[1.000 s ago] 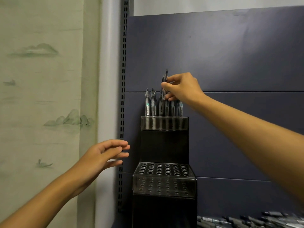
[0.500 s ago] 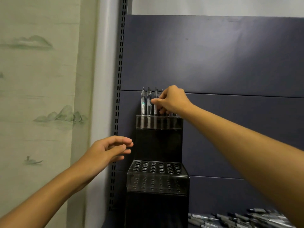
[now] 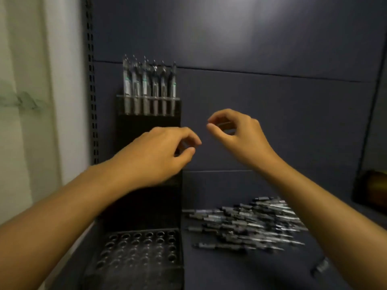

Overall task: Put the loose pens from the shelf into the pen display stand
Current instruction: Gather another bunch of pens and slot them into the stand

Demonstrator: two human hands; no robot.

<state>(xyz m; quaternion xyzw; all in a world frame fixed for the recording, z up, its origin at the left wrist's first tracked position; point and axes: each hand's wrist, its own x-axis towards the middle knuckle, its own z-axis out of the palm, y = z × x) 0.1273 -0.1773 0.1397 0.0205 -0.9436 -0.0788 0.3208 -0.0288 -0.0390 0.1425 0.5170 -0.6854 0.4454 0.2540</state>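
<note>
The pen display stand (image 3: 146, 208) is a black stepped rack that stands on the dark shelf (image 3: 240, 271), close against the blue-grey back panel (image 3: 251, 59) and just beside a perforated metal upright (image 3: 92, 91) at the left. Its top tier holds a row of pens (image 3: 149, 84) that stand upright with their clips uppermost, side by side along the clear front strip. The lower tier (image 3: 138, 251) is a grid of round holes, and none of the holes in view holds a pen. To the right of the stand, a heap of loose pens (image 3: 245, 222) lies flat on the shelf, crossed over one another, and one more pen (image 3: 320, 265) lies apart near the front right. Both hands hang in the air in front of the stand and the back panel, above the heap and touching neither. The left hand (image 3: 159, 155) is in front of the middle of the stand, its fingers loosely curled with the thumb near the forefinger, and it holds nothing. The right hand (image 3: 236, 135) is a little higher and just to the right, thumb and forefinger curved toward each other with a gap between them, the other fingers bent, and nothing is in its grasp either. The two hands are near each other but apart. The picture is blurred, so the markings on the pens cannot be read.
</note>
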